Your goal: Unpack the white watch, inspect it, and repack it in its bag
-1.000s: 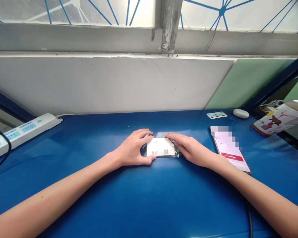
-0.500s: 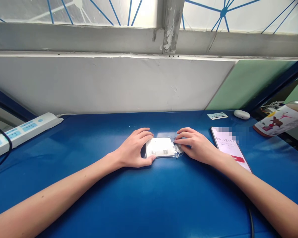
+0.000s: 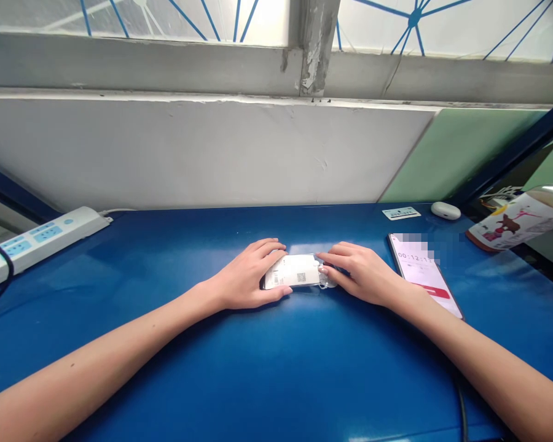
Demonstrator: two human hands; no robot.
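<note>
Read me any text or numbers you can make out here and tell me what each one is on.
"00:12:1", last digit unclear: on the phone screen, its top part blurred.
White packet between left hand and right hand: printed codes, too small to read.
Card, bottle label, power strip: unreadable.

Not much to read here, honestly. The phone [image 3: 424,276] lying on the blue table has a timer-looking number near the top of its screen that starts 00:12:1, with the last digit too fuzzy to make out, and the part above it is blurred. The small white packet [image 3: 293,271] has a couple of little square code marks and some tiny print, way too small to read. Same for the small white card [image 3: 401,213] at the back of the table: it has print on it, but none of it is legible.
</note>
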